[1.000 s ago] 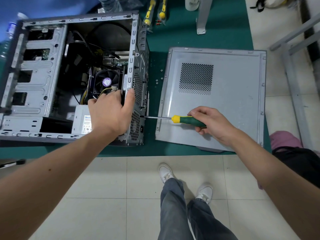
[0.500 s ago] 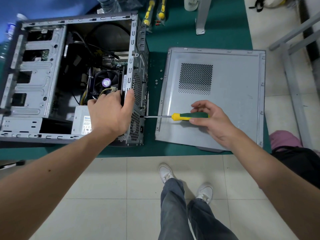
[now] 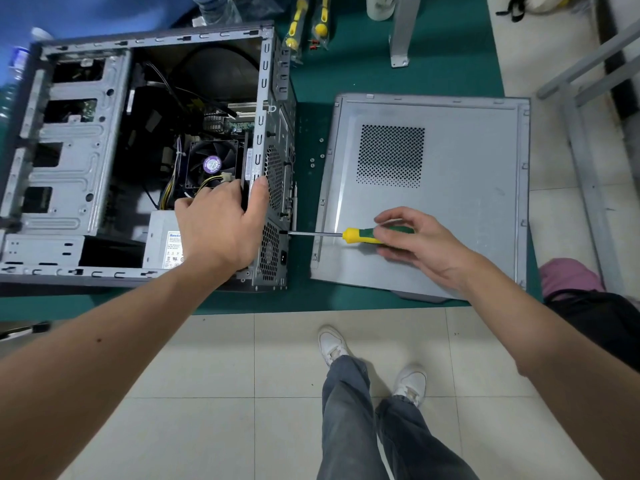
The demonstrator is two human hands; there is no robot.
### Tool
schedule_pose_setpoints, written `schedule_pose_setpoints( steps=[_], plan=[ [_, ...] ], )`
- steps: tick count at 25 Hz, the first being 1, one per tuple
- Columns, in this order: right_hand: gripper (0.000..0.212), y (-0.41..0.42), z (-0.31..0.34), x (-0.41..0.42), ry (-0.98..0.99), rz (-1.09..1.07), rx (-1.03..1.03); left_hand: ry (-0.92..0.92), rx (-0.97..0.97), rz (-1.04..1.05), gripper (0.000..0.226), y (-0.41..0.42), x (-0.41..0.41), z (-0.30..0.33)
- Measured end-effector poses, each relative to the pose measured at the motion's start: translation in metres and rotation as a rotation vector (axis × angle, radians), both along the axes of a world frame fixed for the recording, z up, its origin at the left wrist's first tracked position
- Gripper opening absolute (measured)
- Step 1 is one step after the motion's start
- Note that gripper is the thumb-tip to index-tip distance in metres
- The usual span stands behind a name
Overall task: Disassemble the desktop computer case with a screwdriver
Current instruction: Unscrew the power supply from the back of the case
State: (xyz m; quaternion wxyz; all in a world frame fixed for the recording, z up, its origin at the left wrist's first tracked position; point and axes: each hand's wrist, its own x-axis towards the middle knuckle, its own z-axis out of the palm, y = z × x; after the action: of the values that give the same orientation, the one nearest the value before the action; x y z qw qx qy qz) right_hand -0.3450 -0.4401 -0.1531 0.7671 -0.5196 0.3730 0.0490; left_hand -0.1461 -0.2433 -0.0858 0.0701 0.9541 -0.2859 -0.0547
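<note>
The open grey computer case (image 3: 79,161) lies on its side on the green table, its fan, cables and power supply (image 3: 162,242) exposed. My left hand (image 3: 221,226) grips the case's rear edge beside the power supply, thumb on the perforated back panel. My right hand (image 3: 415,242) pinches the green and yellow screwdriver (image 3: 356,235) by its handle with the fingertips. The shaft lies level and its tip touches the rear panel at the power supply's corner. The removed side panel (image 3: 467,188) lies flat under my right hand.
Several loose screws (image 3: 317,157) lie on the green mat (image 3: 415,77) between case and panel. Two more yellow-handled screwdrivers (image 3: 298,26) lie at the back, beside a metal post (image 3: 401,32). The table's front edge runs just below the case; my legs stand on tiled floor.
My right hand's fingers shifted along the screwdriver handle, from a full grip to a fingertip pinch, turning it. The left hand and case have stayed put.
</note>
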Motion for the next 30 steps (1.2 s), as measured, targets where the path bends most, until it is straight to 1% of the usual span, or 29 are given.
schedule_pose_setpoints(
  steps=[2,3,4,5,6,7,8,9,10,11,12,14,16,17,18,19,20,21,22,23,24,25,26,27,29,30],
  plan=[
    [0.030,0.0020,0.0009,0.0030,0.117,0.140,-0.146,0.000,-0.001,0.002,0.063,-0.0007,0.0001,0.0004],
    [0.027,0.0027,0.0015,0.0036,0.098,0.136,-0.219,0.001,0.001,0.002,0.063,-0.0009,0.0003,0.0006],
    [0.014,0.0027,0.0008,0.0033,0.059,0.059,-0.220,0.002,0.002,0.002,0.063,-0.0011,0.0003,0.0008],
    [0.009,0.0009,-0.0001,0.0017,0.007,-0.011,-0.180,0.003,0.005,0.001,0.063,-0.0011,0.0001,0.0009],
    [0.023,-0.0008,-0.0023,-0.0009,-0.030,-0.065,-0.109,0.002,0.007,0.001,0.063,-0.0011,-0.0003,0.0010],
    [0.029,-0.0002,-0.0023,-0.0019,-0.058,-0.084,-0.041,0.001,0.009,0.000,0.063,-0.0009,-0.0003,0.0012],
    [0.025,0.0004,-0.0027,-0.0021,-0.038,-0.069,-0.022,0.002,0.010,0.000,0.064,-0.0007,-0.0003,0.0013],
    [0.013,0.0009,-0.0029,-0.0014,0.000,-0.015,-0.027,0.003,0.011,0.000,0.064,-0.0006,-0.0003,0.0014],
    [0.013,0.0015,-0.0013,0.0004,0.052,0.037,-0.048,0.003,0.011,0.001,0.064,-0.0007,-0.0002,0.0015],
    [0.023,0.0008,-0.0018,0.0013,0.084,0.083,-0.076,0.002,0.013,0.003,0.065,-0.0009,-0.0001,0.0016],
    [0.025,0.0004,-0.0003,0.0020,0.079,0.093,-0.102,0.002,0.015,0.004,0.065,-0.0009,0.0000,0.0014],
    [0.009,-0.0026,-0.0013,-0.0006,0.012,0.041,-0.132,0.003,0.018,0.003,0.065,-0.0006,-0.0003,0.0014],
    [0.029,-0.0035,-0.0018,-0.0048,-0.037,0.037,-0.192,0.004,0.019,0.002,0.064,-0.0008,-0.0005,0.0015],
    [0.032,-0.0025,-0.0032,-0.0050,-0.054,0.035,-0.191,0.004,0.018,0.002,0.064,-0.0008,-0.0001,0.0014],
    [0.026,-0.0010,-0.0043,-0.0036,-0.049,0.025,-0.158,0.004,0.015,0.002,0.064,-0.0007,0.0000,0.0016],
    [0.015,-0.0001,-0.0041,-0.0018,-0.028,0.030,-0.112,0.004,0.014,0.002,0.064,-0.0007,0.0002,0.0017],
    [0.008,0.0011,-0.0013,0.0007,0.015,0.051,-0.088,0.003,0.014,0.003,0.064,-0.0009,0.0004,0.0017],
    [0.012,0.0012,0.0004,0.0019,0.048,0.099,-0.120,0.003,0.014,0.003,0.064,-0.0010,0.0008,0.0018],
    [0.013,0.0011,0.0008,0.0018,0.052,0.131,-0.182,0.005,0.014,0.003,0.064,-0.0010,0.0007,0.0016],
    [0.009,0.0006,0.0006,0.0012,0.030,0.148,-0.259,0.006,0.014,0.003,0.064,-0.0009,0.0002,0.0014],
    [0.015,0.0003,0.0009,0.0003,-0.001,0.150,-0.326,0.006,0.014,0.003,0.064,-0.0008,-0.0001,0.0012],
    [0.027,0.0014,0.0006,-0.0012,-0.027,0.167,-0.382,0.006,0.015,0.003,0.065,-0.0007,-0.0003,0.0011],
    [0.036,0.0036,0.0017,-0.0013,-0.042,0.193,-0.404,0.006,0.015,0.003,0.065,-0.0006,-0.0003,0.0011],
    [0.040,0.0042,0.0029,-0.0009,-0.048,0.239,-0.417,0.007,0.014,0.003,0.065,-0.0005,-0.0003,0.0013],
    [0.038,-0.0003,0.0045,0.0011,-0.043,0.423,-0.471,0.005,0.009,0.002,0.064,-0.0008,-0.0002,0.0013],
    [0.033,-0.0040,0.0053,0.0016,-0.011,0.538,-0.506,0.005,0.007,0.002,0.064,-0.0008,-0.0002,0.0015]
  ],
)
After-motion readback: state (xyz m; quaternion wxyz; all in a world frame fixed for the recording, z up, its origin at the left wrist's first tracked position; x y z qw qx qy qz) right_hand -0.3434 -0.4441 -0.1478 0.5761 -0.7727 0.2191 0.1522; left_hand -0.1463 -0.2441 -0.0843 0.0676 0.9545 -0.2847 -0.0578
